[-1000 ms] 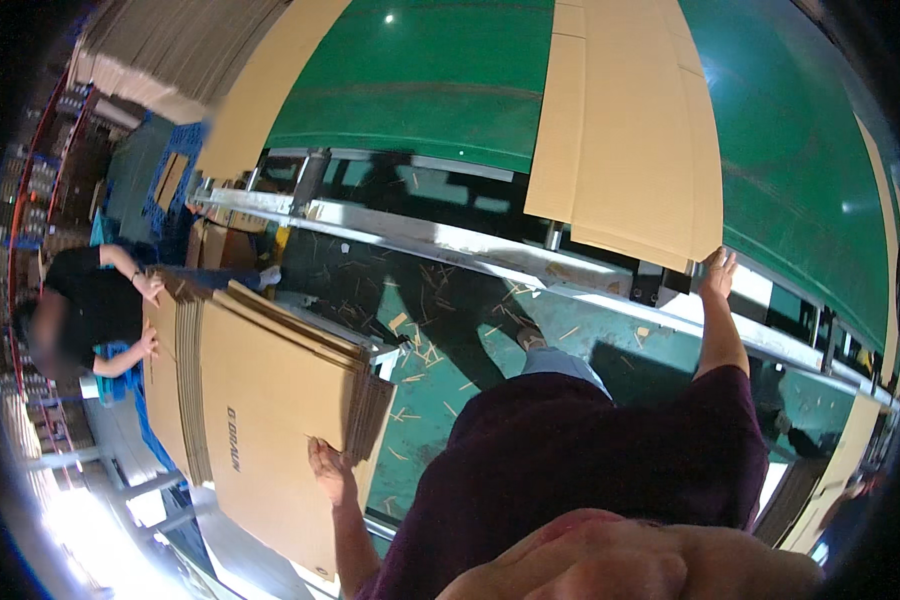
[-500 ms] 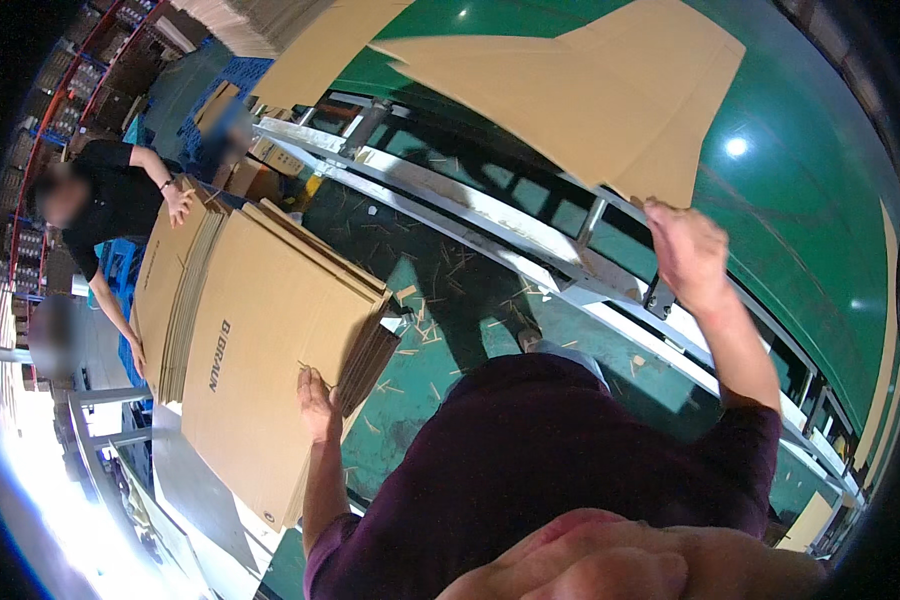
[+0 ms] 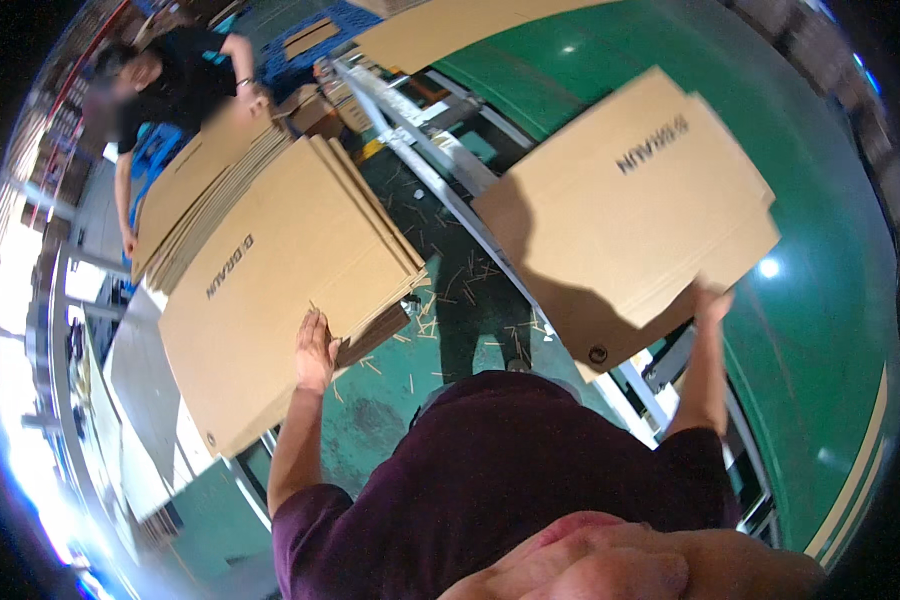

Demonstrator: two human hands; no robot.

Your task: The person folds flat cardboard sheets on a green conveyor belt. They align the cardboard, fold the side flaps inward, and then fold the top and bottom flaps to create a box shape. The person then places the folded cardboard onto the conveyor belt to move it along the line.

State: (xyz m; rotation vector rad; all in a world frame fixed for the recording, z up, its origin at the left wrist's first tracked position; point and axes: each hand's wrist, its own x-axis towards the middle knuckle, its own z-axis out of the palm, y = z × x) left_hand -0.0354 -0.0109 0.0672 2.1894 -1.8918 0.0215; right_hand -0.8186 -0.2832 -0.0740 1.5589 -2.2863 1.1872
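Table (image 3: 830, 370): smooth, glossy green, bending along the right side; bright spots of light reflect off it.
Front stack (image 3: 290, 240): flat brown cardboard, matt, with layered edges along its right side; dark lettering and a small round mark on top; it lies to the person's left.
Sheet (image 3: 610, 210): one flat cardboard piece, tilted across the table's near edge and reaching over the rail; stepped notches at its right end, a crease near its lower edge, dark shadow down its left part.
Rear stack (image 3: 195, 165): more cardboard, just beyond the front one; a co-worker (image 3: 180, 75) in black leans over it, hands at its edges.
Rail (image 3: 450, 195): pale, straight metal, running along the table.
Left hand (image 3: 315, 350): forearm stretched forward; fingers straight, close together, unclamped, resting at the front stack's right edge.
Right hand (image 3: 712, 303): arm reaching forward, elbow bent; fingertips at the sheet's lower right edge; blur hides whether they clamp it, so I cannot tell.
Scraps (image 3: 457, 290): thin, pale slivers, scattered on the floor.
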